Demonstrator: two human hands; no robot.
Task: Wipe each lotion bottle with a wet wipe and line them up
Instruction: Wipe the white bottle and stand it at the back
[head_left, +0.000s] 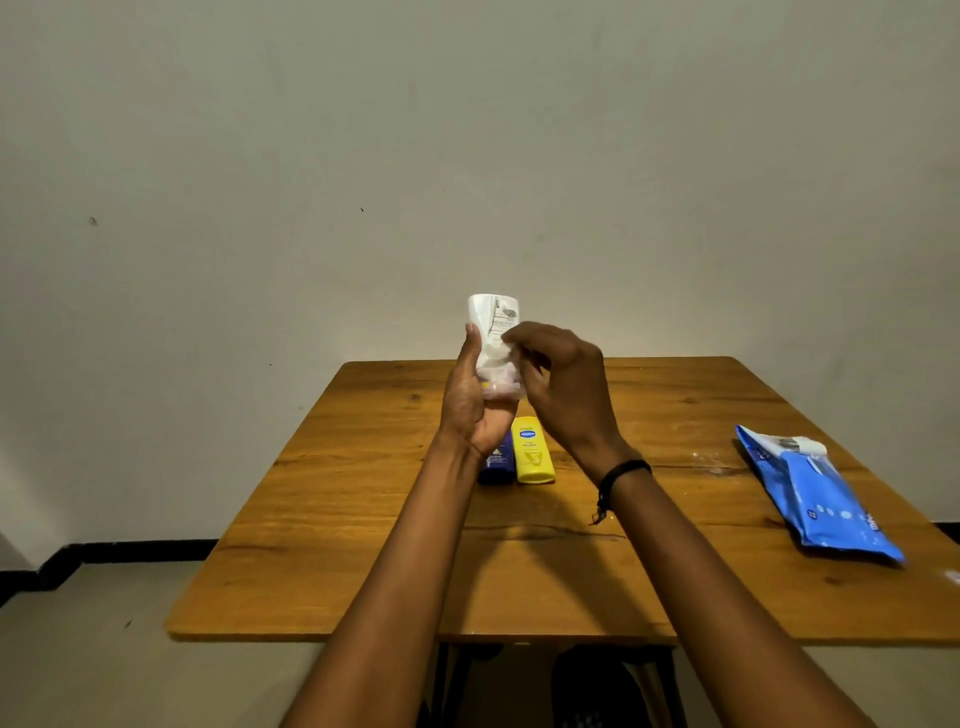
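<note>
My left hand (470, 400) grips a white lotion bottle (492, 318) and holds it up above the table, its printed back label toward me. My right hand (563, 384) pinches a crumpled white wet wipe (500, 371) against the bottle's lower half. Below the hands, a yellow lotion bottle (532, 452) lies flat on the wooden table (363, 545). A dark blue lotion bottle (497, 462) lies right beside it on the left, partly hidden by my left wrist.
A blue pack of wet wipes (815, 499) lies near the table's right edge, its flap at the far end. A plain wall stands behind the table. Floor shows to the left, and dark table legs show below the near edge.
</note>
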